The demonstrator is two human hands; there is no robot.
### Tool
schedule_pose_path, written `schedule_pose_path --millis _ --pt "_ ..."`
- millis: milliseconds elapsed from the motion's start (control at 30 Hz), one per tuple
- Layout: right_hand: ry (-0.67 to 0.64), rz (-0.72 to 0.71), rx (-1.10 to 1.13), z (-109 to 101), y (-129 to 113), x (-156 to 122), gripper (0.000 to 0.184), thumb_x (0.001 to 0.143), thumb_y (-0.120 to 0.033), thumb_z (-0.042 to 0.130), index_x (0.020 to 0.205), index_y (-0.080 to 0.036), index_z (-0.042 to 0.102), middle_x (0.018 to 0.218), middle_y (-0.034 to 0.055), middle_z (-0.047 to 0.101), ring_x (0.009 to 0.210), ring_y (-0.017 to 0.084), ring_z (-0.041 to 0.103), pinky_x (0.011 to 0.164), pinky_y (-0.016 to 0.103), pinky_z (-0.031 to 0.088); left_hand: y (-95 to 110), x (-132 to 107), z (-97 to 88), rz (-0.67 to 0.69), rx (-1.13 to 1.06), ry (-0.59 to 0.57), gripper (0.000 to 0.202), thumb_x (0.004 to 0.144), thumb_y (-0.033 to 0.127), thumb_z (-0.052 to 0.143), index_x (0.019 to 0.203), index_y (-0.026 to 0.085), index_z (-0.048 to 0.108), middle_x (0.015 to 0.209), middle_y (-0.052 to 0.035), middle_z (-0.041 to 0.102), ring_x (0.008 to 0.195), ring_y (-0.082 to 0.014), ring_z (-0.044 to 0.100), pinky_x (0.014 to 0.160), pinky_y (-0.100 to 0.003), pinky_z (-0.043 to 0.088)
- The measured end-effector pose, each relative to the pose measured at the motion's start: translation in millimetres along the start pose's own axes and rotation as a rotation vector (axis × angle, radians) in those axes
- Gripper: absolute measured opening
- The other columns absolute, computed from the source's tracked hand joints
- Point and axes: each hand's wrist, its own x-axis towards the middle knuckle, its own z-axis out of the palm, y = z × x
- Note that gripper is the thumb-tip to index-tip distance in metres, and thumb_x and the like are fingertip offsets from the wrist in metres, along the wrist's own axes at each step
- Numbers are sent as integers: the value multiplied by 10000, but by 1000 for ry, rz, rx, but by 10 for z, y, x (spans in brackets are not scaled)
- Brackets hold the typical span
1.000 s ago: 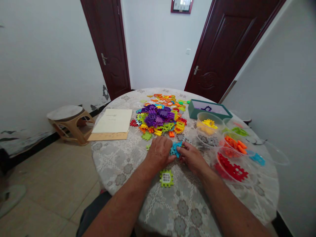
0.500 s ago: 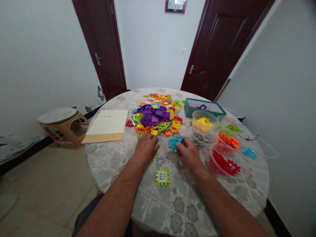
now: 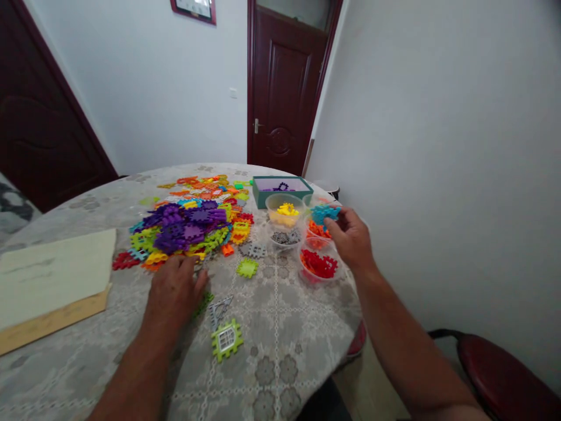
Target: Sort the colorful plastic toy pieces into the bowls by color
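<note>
My right hand (image 3: 354, 237) pinches blue toothed plastic building pieces (image 3: 323, 215), possibly stacked, above the clear tubs at the right. Beneath them, orange pieces (image 3: 316, 230) show in one tub. My left hand (image 3: 175, 289) rests on the table at the near edge of a mixed pile, thumb apart from the bent fingers. Its fingertips are close to small grey pieces and partly hidden. Purple pieces (image 3: 175, 234) top the pile. Right of the left hand lie a green square piece with a white window (image 3: 227, 339), a grey triangular frame (image 3: 218, 313) and a lime piece (image 3: 248, 268).
Tubs hold red pieces (image 3: 319, 264), grey pieces (image 3: 286, 236) and yellow pieces (image 3: 287, 211). Behind them stands a green box (image 3: 260, 199) with purple pieces. Paper sheets (image 3: 56, 269) lie at the left. A dark red chair (image 3: 504, 374) stands at the lower right.
My view has turned to the right. My right hand has carried the blue pieces rightward from the table to above the tubs. My left hand stays by the pile.
</note>
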Motion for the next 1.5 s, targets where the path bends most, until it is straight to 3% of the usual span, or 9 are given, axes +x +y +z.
schedule_pose_path --millis 67,233,400,633,867,1033,1167,1300,1500 --pt "77 -38 -298 -328 299 262 399 902 -381 684 1261 -208 714 1080 82 770 757 195 650 764 352 525 15 10 -33 12 -116 146 378 1021 394 467 1243 148 649 1123 -156 629 1128 -321 613 1048 -434 501" --pt "-163 -9 -834 -813 958 682 349 920 -296 649 1235 -174 733 1110 119 793 895 239 712 849 338 514 99 35 -97 101 -261 305 342 1009 392 537 1245 167 638 1049 -117 658 1056 -303 643 1003 -419 534" --pt "-341 88 -991 -866 1269 807 356 921 -262 672 1262 -190 739 1175 127 794 1002 252 735 844 296 506 142 -1 -82 127 -278 294 343 1014 399 529 1241 168 641 1083 -132 680 1064 -316 659 1010 -451 543" --pt "-377 87 -934 -844 1327 846 336 934 -264 683 1250 -179 754 1100 84 816 944 197 750 810 244 510 149 -28 -75 69 -348 183 402 1014 466 508 1227 155 647 1107 -146 704 1045 -310 688 992 -448 548" --pt "-265 53 -937 -803 1150 661 329 978 -189 544 1224 -159 760 1204 127 793 1084 244 738 962 324 515 209 -33 -169 -160 -549 24 492 944 544 564 1276 192 653 1125 -120 742 945 -275 730 953 -424 571" --pt "-212 -109 -719 -552 746 320 274 985 -235 539 1125 -178 767 1143 107 798 1043 242 741 967 349 527 289 -26 -343 -368 -937 -200 605 885 619 663 1335 219 602 1100 -93 772 993 -286 763 941 -444 602" --pt "-389 -283 -391 -157 151 -132 218 997 -255 564 1095 -204 751 1052 73 788 922 206 727 853 327 544 371 -43 -459 -442 -1321 -396 672 870 635 714 1365 204 571 1065 -95 779 1013 -299 779 880 -451 641" --pt "-593 -344 -182 285 -379 -604 250 1017 -236 579 1234 -197 698 1083 78 743 884 182 686 824 325 544 446 -94 -540 -413 -1425 -583 586 909 604 707 1340 226 585 1031 -80 776 968 -289 793 834 -425 641" --pt "-803 -255 19 760 -663 -1022 256 1023 -218 609 1259 -235 704 1088 51 761 923 173 706 852 316 533 563 -198 -619 -333 -1571 -774 466 941 617 673 1177 223 595 945 -58 760 872 -235 779 762 -351 612"
